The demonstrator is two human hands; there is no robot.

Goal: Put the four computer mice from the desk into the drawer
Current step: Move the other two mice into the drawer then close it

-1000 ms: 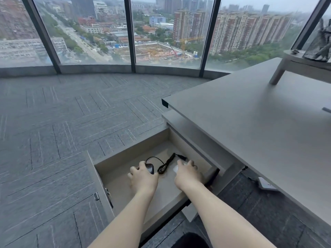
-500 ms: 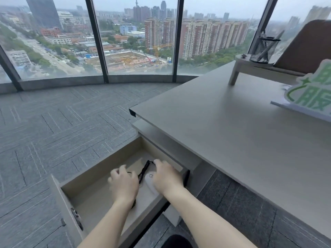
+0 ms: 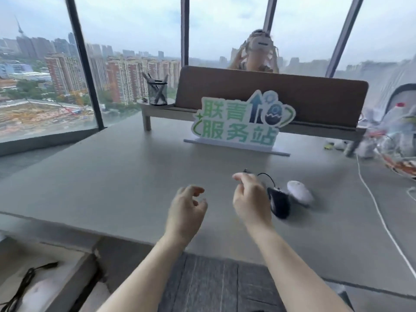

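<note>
Black mouse beside right hand

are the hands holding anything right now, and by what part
Nothing is held. The left hand hovers open over the desk; the right hand, fingers curled, is beside the black mouse, not gripping it.

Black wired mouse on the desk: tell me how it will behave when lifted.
The black mouse looks like a rigid shell, so it should lift as one stiff piece. Its thin cable loops loosely behind it, so it will probably dangle and drag. It lies close to the white mouse, which the cable might nudge.
</note>
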